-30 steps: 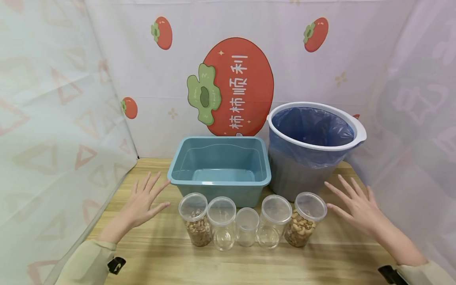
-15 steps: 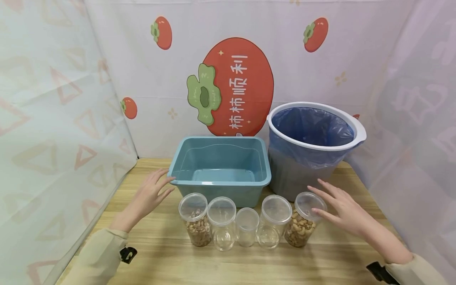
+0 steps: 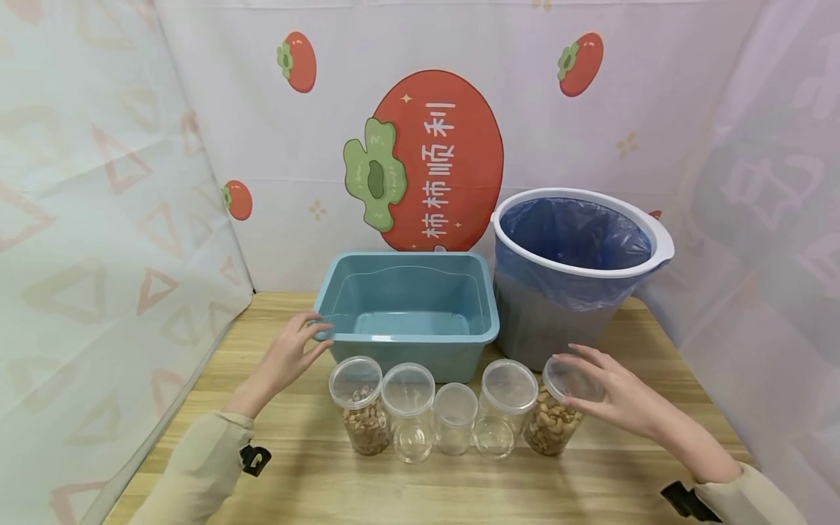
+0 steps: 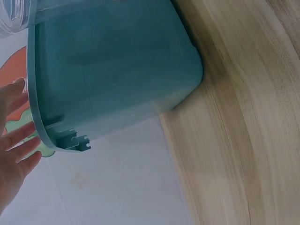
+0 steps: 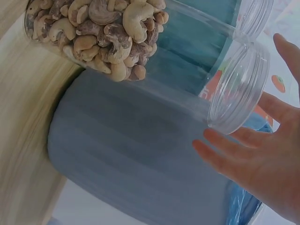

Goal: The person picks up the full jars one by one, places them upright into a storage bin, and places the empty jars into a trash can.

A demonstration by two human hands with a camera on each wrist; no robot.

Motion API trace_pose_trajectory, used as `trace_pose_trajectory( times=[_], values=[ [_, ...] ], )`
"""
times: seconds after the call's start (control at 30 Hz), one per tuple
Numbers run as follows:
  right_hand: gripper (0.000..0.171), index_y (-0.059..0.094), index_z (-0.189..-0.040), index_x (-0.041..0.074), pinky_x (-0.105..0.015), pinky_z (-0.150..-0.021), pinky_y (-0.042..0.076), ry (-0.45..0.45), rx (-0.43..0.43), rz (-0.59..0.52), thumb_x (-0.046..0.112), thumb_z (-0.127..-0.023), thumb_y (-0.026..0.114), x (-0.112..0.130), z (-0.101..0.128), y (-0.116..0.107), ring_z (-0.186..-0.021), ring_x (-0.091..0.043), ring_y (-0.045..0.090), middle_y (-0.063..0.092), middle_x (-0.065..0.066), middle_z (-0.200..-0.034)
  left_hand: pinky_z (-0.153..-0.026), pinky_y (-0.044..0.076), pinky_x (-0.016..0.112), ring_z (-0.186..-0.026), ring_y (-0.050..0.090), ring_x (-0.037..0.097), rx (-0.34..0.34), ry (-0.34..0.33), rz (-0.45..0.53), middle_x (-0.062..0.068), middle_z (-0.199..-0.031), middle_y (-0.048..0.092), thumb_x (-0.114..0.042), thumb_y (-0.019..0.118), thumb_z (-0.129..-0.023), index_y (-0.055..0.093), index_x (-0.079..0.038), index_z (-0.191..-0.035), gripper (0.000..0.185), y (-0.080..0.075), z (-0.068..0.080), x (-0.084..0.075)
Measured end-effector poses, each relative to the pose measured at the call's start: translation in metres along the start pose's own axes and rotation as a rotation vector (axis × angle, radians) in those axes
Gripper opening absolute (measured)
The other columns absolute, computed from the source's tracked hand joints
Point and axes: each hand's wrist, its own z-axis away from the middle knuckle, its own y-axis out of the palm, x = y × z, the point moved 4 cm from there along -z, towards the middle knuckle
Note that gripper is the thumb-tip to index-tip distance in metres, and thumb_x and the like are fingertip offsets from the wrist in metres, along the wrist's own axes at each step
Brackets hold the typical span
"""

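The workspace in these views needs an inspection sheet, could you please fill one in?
Surface: wooden table, light grain.
Job's things: five lidded clear jars in a row; cashew jar far right, nut jar far left, three between look empty.
Clutter: teal tub, empty; bin with blue liner.
Grippers: right hand fingers at the cashew jar's lid; left hand at the tub's rim.
Cables: nothing seen.
Surroundings: persimmon-print backdrop.

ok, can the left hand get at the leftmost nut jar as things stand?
Probably yes. The left hand rests at the blue tub's corner, and the leftmost nut jar stands just beside it with bare table between.
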Motion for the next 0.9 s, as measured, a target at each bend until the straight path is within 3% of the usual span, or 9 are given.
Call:
trace_pose_trajectory(
  times=[0.23, 0.47, 0.67, 0.9],
  values=[
    [0.053, 0.055, -0.116, 0.015, -0.051, -0.074, 0.043, -0.046, -0.038, 0.014, 0.03, -0.069, 0.074, 0.0, -0.001, 0.005, -0.103, -0.035, 0.048, 0.048, -0.014, -0.116, -0.068, 0.046, 0.04, -0.084, 0.053, 0.028, 0.018, -0.042, 0.039, 0.017, -0.093, 0.053, -0.001, 0.073, -0.068, 0.065, -0.001, -0.09, 0.023, 0.007, -0.001, 0.002],
    [0.054, 0.056, -0.114, 0.013, -0.045, -0.069, 0.046, -0.068, -0.064, 0.04, 0.025, -0.065, 0.077, 0.001, -0.002, 0.006, -0.093, -0.028, 0.054, 0.049, -0.007, -0.108, -0.059, 0.041, 0.029, -0.076, 0.05, 0.02, 0.011, -0.059, 0.057, 0.01, -0.086, 0.052, 0.0, 0.071, -0.07, 0.066, -0.004, -0.086, 0.018, 0.01, 0.001, 0.0],
    [0.055, 0.059, -0.108, 0.011, -0.035, -0.062, 0.047, -0.13, -0.133, 0.093, 0.021, -0.058, 0.08, 0.003, -0.006, 0.007, -0.083, -0.018, 0.053, 0.05, -0.003, -0.098, -0.057, 0.038, 0.027, -0.074, 0.047, 0.017, 0.012, -0.084, 0.062, 0.008, -0.084, 0.051, 0.0, 0.07, -0.071, 0.065, -0.006, -0.087, 0.019, 0.011, 0.003, -0.001],
    [0.056, 0.061, -0.106, 0.009, -0.033, -0.06, 0.047, -0.118, -0.161, 0.109, 0.02, -0.055, 0.079, 0.004, -0.012, -0.004, -0.079, -0.015, 0.052, 0.05, -0.001, -0.094, -0.057, 0.038, 0.028, -0.073, 0.047, 0.017, 0.026, -0.084, 0.059, 0.006, -0.084, 0.051, -0.002, 0.07, -0.072, 0.065, -0.006, -0.088, 0.017, 0.012, 0.003, 0.001]
  ],
)
